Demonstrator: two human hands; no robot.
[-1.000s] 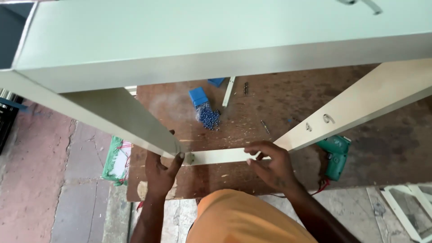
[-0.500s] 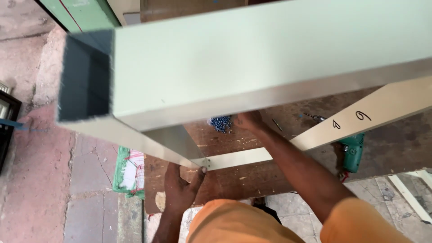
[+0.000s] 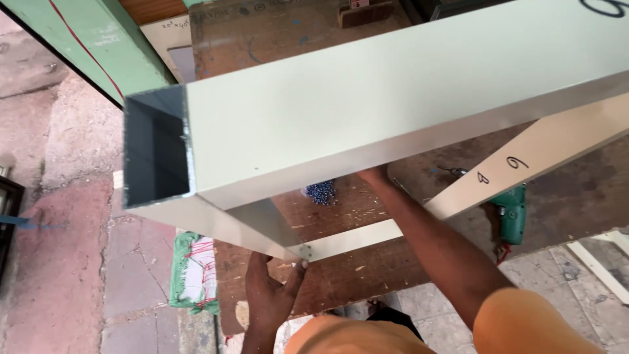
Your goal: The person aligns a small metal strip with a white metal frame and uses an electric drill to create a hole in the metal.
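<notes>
A large pale green hollow rectangular metal profile point(image 3: 367, 98) crosses the view, its open end at the left. It is joined to a frame of thinner pale bars point(image 3: 498, 174) over a wooden workbench point(image 3: 367, 275). My left hand point(image 3: 272, 292) presses up against the frame's lower corner joint, fingers spread around it. My right hand point(image 3: 375, 176) reaches up under the big profile, fingers hidden behind its lower edge. A pile of small dark blue screws point(image 3: 321, 192) lies on the bench just left of that hand.
A green power drill point(image 3: 510, 213) lies on the bench at the right, under the slanted bar. A green and white sack point(image 3: 193, 272) lies on the paved floor left of the bench. A green painted beam point(image 3: 85, 42) stands at top left.
The big profile has swung closer and its open end now faces the camera. My right hand has left the lower bar and risen to the profile's underside. My left hand stays at the corner.
</notes>
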